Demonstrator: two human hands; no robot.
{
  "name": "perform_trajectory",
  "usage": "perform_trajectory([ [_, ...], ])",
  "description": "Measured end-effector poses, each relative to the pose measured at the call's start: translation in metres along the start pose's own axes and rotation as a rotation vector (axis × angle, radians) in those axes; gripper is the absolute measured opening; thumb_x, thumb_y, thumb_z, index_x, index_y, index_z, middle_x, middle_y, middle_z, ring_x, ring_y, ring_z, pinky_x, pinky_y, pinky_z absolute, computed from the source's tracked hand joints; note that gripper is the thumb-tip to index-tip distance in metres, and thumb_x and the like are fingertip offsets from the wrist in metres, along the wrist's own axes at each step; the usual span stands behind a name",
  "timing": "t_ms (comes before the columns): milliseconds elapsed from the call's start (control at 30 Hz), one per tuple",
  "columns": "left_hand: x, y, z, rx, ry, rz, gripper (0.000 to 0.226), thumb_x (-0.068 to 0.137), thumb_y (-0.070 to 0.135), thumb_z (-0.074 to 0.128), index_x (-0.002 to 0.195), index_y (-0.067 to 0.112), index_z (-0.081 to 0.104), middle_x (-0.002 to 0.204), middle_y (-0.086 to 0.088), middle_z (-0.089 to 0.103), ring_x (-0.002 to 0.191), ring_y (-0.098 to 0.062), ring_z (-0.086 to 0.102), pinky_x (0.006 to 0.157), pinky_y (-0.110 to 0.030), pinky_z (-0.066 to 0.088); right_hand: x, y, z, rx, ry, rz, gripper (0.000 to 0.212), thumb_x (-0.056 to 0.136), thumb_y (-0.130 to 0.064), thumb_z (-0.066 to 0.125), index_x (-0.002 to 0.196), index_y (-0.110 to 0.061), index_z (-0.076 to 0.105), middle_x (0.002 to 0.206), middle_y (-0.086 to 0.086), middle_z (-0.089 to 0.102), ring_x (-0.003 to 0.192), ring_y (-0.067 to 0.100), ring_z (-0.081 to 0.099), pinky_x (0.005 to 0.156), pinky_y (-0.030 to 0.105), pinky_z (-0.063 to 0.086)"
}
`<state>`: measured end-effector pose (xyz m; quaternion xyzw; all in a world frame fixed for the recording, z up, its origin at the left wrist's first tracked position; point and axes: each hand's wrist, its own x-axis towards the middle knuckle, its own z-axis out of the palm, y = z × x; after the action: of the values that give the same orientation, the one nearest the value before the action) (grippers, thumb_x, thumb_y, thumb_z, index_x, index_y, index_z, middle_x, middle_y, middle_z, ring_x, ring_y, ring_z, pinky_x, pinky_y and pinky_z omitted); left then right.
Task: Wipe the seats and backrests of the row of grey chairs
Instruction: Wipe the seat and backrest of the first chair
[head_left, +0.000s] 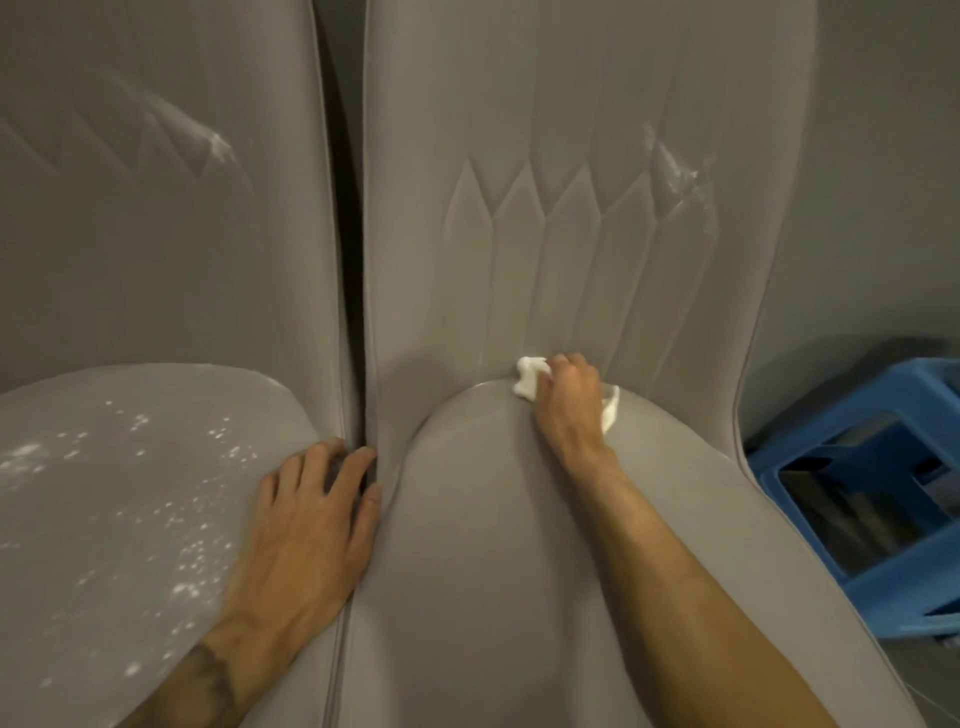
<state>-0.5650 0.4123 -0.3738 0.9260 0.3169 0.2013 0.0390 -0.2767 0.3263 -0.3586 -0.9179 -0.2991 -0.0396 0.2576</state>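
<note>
- Two grey chairs are counted in view, side by side with a narrow dark gap between them. Whether the row runs further cannot be told.
- Right chair: the right seat is seen free of specks and is judged largely wiped.
- One white cloth is counted, bunched at the crease where that seat meets the right backrest.
- The cloth is gripped by the right hand, its fingers curled round it and pressing it into the crease.
- A white smear is noted high on the right side of the right backrest, so that part is judged not yet wiped.
- Left chair: the left seat is scattered with white specks, and a second smear is seen on the left backrest. Both surfaces are judged unwiped.
- The left hand is laid flat on the inner edge of the left seat, fingers spread and straight, tips at the gap. Nothing is held.
- One blue stool is noted beside the right chair.
- Estimate: roughly one seat of four visible surfaces done.
</note>
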Motion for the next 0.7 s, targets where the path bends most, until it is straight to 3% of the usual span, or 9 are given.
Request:
perform_trajectory([
  [167,-0.001,-0.001,-0.002,-0.007,-0.003,0.017,0.048,0.101,0.04,0.039,0.132,0.015,0.066,0.125,-0.011,0.06,0.105,-0.033,0.058,0.09,-0.049,0.048,-0.006,-0.022,0.006,0.0,-0.203,-0.402,0.022,0.101,-0.02,0.052,0.111,-0.007,0.066,0.114,0.015,0.06,0.109,0.035,0.054,0.094,0.039,0.033],
  [333,0.0,0.001,-0.003,-0.025,-0.007,-0.004,0.048,0.101,0.036,0.037,0.133,0.015,0.065,0.125,-0.011,0.06,0.105,-0.032,0.058,0.09,-0.049,0.048,0.0,-0.022,0.003,-0.029,-0.148,-0.204,0.023,0.102,-0.019,0.047,0.11,-0.007,0.066,0.117,0.016,0.059,0.112,0.037,0.052,0.1,0.043,0.035],
  [467,0.0,0.0,0.0,-0.029,-0.009,0.0,0.045,0.101,0.032,0.039,0.135,0.016,0.064,0.127,-0.011,0.059,0.107,-0.032,0.056,0.092,-0.049,0.047,-0.043,-0.053,0.015,0.051,-0.252,-0.425,0.02,0.099,-0.028,0.05,0.109,-0.025,0.067,0.119,0.001,0.061,0.118,0.026,0.052,0.112,0.053,0.026],
  [533,-0.001,-0.002,0.0,-0.015,-0.006,0.002,0.045,0.102,0.032,0.037,0.135,0.017,0.063,0.127,-0.01,0.059,0.107,-0.031,0.056,0.092,-0.049,0.048,-0.045,-0.04,0.005,0.07,-0.279,-0.524,0.022,0.096,-0.024,0.052,0.112,-0.025,0.066,0.117,0.0,0.061,0.116,0.026,0.054,0.109,0.048,0.027],
  [600,-0.001,-0.003,0.002,-0.009,-0.002,0.01,0.045,0.102,0.031,0.037,0.136,0.017,0.063,0.127,-0.009,0.058,0.106,-0.03,0.055,0.091,-0.048,0.048,-0.031,-0.028,-0.001,0.02,-0.245,-0.46,0.02,0.098,-0.024,0.051,0.111,-0.023,0.065,0.115,0.002,0.059,0.116,0.028,0.052,0.107,0.05,0.032],
  [700,-0.002,-0.003,0.002,-0.015,-0.002,0.002,0.044,0.102,0.029,0.039,0.137,0.018,0.062,0.127,-0.009,0.057,0.106,-0.029,0.054,0.092,-0.046,0.046,-0.016,-0.037,0.006,-0.009,-0.197,-0.276,0.025,0.104,-0.024,0.044,0.116,-0.01,0.062,0.123,0.012,0.056,0.12,0.033,0.049,0.107,0.042,0.029],
])
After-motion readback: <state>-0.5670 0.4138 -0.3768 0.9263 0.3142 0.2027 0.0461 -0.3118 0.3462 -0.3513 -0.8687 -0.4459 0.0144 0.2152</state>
